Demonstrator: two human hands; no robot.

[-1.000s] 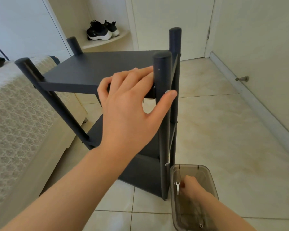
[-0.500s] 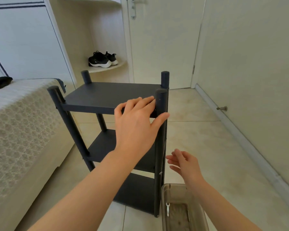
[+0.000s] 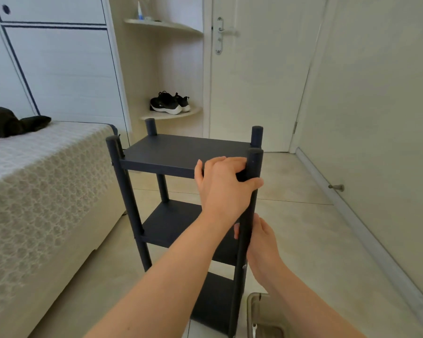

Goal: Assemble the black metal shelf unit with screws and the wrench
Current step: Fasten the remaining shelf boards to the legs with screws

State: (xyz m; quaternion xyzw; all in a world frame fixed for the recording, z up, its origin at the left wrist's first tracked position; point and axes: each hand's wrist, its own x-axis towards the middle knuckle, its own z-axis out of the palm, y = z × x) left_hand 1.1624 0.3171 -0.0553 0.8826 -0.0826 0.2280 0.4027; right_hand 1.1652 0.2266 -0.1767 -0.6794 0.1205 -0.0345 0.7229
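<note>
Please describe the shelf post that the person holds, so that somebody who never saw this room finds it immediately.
Find the black shelf standing beside the bed. Its near right post is the only one held: the left hand at the top, the right hand lower down.

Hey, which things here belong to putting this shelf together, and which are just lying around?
Job: black metal shelf unit; left hand and right hand, both gripping its near post; plastic bin beside it.
Lying about: black sneakers on the corner shelf; dark garment on the bed; door stop.
</note>
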